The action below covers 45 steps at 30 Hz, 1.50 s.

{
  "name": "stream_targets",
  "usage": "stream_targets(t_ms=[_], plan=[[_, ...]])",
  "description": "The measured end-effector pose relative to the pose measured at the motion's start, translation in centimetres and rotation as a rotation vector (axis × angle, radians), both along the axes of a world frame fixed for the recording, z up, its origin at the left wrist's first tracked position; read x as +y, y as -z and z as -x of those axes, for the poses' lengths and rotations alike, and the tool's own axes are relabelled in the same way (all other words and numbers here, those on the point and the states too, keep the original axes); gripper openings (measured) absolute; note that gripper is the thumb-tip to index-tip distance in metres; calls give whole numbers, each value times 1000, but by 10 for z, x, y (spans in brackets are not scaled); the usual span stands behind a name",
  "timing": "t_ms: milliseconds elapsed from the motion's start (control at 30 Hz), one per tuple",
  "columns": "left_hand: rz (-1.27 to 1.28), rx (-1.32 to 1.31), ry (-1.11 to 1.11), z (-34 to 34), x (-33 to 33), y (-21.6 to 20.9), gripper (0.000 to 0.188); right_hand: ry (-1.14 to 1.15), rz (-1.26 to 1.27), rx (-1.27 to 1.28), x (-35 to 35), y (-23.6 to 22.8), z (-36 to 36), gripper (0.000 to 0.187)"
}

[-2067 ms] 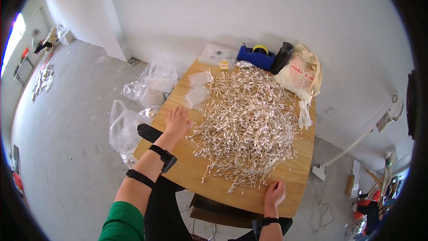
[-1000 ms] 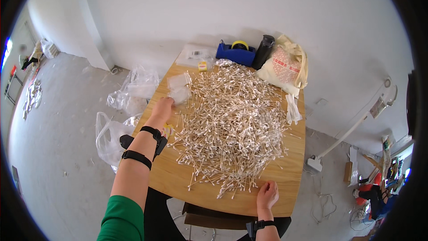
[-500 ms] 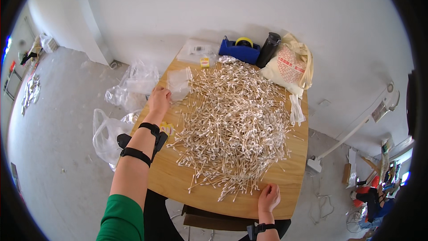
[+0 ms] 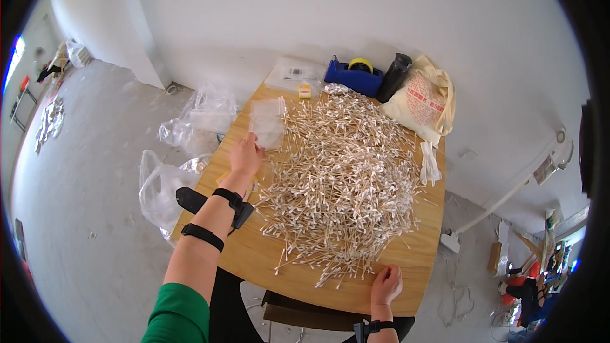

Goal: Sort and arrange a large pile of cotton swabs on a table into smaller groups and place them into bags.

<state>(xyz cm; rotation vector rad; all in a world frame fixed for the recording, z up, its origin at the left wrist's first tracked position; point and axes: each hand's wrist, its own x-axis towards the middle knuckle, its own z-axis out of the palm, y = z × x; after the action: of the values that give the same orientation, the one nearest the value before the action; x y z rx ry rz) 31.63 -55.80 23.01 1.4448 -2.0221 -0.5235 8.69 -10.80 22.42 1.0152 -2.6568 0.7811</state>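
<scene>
My left hand (image 4: 246, 154) is at the lower left corner of a flat clear plastic bag (image 4: 267, 121), its fingers bent and closed on the bag's edge. Beside the bag, a broad heap of cotton swabs (image 4: 343, 178) with wooden sticks and white tips covers the middle of the wooden table (image 4: 254, 244). At the near right edge, my right hand (image 4: 386, 284) rests loosely curled on the tabletop with nothing visible in it. A small yellow-and-white box (image 4: 305, 91) stands beyond the bag. Partly behind my left wrist lies another yellow item (image 4: 253, 185).
Along the table's far side are a plastic package (image 4: 294, 75), a blue tape dispenser (image 4: 353, 79), a dark bottle (image 4: 394, 77) and a cream cloth bag (image 4: 422, 101). White plastic strips (image 4: 429, 164) hang near the right edge. Plastic bags (image 4: 202, 117) sit left of the table. A white floor lamp (image 4: 492, 206) stands right.
My left hand has shifted slightly right and nearer, and the clear plastic bag lies straighter. My right hand stays at the near edge. The whole view has shifted a little.
</scene>
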Motion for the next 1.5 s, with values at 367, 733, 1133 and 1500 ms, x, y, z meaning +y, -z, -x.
stream_targets(t_ms=[367, 733, 1133, 1500], plan=[[21, 44, -12, 45, 72, 8, 30, 8, -10, -34, 0, -2, 1, 2], [-199, -21, 188, 114, 122, -17, 62, 35, -30, 62, 2, 11, 5, 3], [111, 155, 159, 110, 169, -56, 39, 1, -49, 99, -1, 13, 5, 3], [114, 59, 435, 44, 266, -11, 24, -25, -56, 98, 1, 14, 15, 7]])
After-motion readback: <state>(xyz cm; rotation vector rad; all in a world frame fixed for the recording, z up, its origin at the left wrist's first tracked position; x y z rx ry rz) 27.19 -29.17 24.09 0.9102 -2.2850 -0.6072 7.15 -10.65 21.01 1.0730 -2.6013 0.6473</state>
